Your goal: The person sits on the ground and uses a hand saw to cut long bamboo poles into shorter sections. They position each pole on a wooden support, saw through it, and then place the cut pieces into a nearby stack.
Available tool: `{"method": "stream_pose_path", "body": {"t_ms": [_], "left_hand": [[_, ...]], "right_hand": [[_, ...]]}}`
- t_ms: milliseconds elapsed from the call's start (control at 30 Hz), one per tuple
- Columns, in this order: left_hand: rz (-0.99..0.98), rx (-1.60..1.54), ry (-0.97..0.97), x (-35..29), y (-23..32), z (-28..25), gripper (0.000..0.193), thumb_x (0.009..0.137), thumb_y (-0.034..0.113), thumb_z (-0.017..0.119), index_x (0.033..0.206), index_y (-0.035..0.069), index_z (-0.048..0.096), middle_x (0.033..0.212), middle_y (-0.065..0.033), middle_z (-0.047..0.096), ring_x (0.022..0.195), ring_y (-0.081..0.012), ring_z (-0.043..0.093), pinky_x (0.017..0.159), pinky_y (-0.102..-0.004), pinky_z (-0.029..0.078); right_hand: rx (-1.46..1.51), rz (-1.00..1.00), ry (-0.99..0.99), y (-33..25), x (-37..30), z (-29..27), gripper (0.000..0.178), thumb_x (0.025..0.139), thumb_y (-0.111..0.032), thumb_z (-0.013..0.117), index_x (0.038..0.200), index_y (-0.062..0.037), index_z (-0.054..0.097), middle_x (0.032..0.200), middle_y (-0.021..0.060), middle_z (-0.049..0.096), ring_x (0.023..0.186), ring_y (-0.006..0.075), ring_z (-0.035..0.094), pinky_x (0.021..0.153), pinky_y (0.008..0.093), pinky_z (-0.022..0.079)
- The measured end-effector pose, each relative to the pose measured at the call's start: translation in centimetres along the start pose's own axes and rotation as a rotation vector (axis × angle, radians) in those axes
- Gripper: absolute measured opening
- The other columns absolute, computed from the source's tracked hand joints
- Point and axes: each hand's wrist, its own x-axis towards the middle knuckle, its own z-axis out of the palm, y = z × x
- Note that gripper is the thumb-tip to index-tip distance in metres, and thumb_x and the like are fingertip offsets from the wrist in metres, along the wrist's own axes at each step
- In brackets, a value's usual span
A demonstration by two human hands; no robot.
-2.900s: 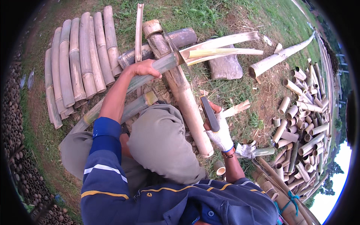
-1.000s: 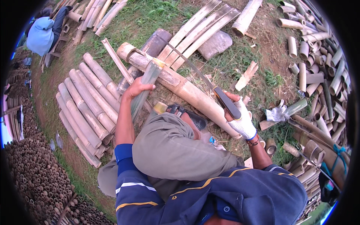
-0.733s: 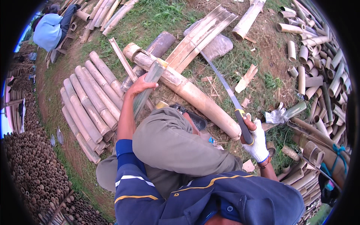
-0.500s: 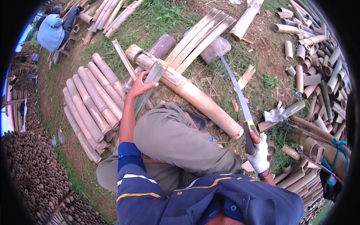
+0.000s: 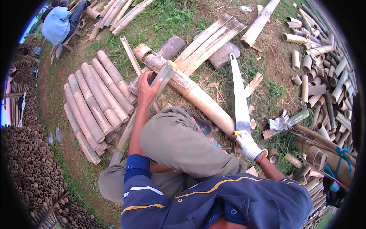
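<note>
My left hand [image 5: 147, 91] is bare and curled round a greenish bamboo pole [image 5: 166, 74]. The pole's upper end rests across a thicker bamboo log [image 5: 202, 100]; its lower part passes beneath my left forearm beside my bent knee. In a white knit glove, my right hand [image 5: 248, 146] grips a handsaw [image 5: 239, 91] by its handle, which the hand mostly hides. The blade points away from me, its broad flat face showing, to the right of the log and apart from the pole.
Cut bamboo lengths [image 5: 95, 105] lie in a row at left. Split bamboo strips [image 5: 211, 44] lean on a stone-like block [image 5: 225, 55] ahead. A bamboo heap [image 5: 324, 72] and a spare glove [image 5: 280, 121] are at right. Another person [image 5: 57, 26] sits far left.
The saw has turned from nearly edge-on to flat side showing, and my right hand has shifted slightly left. The pole's lower part now shows left of my forearm. The whole view has shifted slightly.
</note>
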Motion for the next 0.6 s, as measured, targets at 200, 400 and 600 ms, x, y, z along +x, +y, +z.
{"method": "stream_pose_path", "body": {"t_ms": [200, 400, 600], "left_hand": [[-0.087, 0.062, 0.09, -1.2, -0.8, 0.6, 0.064, 0.098, 0.055, 0.077, 0.136, 0.004, 0.065, 0.125, -0.0187, 0.067, 0.119, -0.0362, 0.067, 0.104, -0.049, 0.053], [-0.113, 0.069, 0.102, -0.9, -0.4, 0.5, 0.06, 0.101, 0.051, 0.075, 0.136, 0.004, 0.064, 0.123, -0.0192, 0.067, 0.117, -0.0372, 0.067, 0.102, -0.0497, 0.053], [-0.131, 0.107, 0.106, -1.8, -1.1, -0.9, 0.056, 0.098, 0.044, 0.079, 0.133, 0.003, 0.065, 0.119, -0.0191, 0.068, 0.114, -0.0378, 0.068, 0.099, -0.0491, 0.054]], "right_hand": [[-0.177, -0.14, 0.088, 1.1, 15.1, -6.8, 0.049, 0.078, -0.024, 0.084, 0.124, -0.0122, 0.072, 0.104, 0.0096, 0.062, 0.097, 0.0343, 0.063, 0.082, 0.0496, 0.052], [-0.476, -0.448, 0.207, 3.6, 38.0, -8.6, 0.074, 0.07, -0.018, 0.083, 0.142, -0.0088, 0.065, 0.129, 0.0163, 0.062, 0.148, 0.0486, 0.047, 0.116, 0.0634, 0.043], [-0.917, -0.311, -0.222, 3.7, 52.8, -5.8, 0.089, 0.061, -0.046, 0.096, 0.144, -0.0278, 0.067, 0.154, 0.0033, 0.056, 0.164, 0.0439, 0.026, 0.131, 0.068, 0.022]]}}
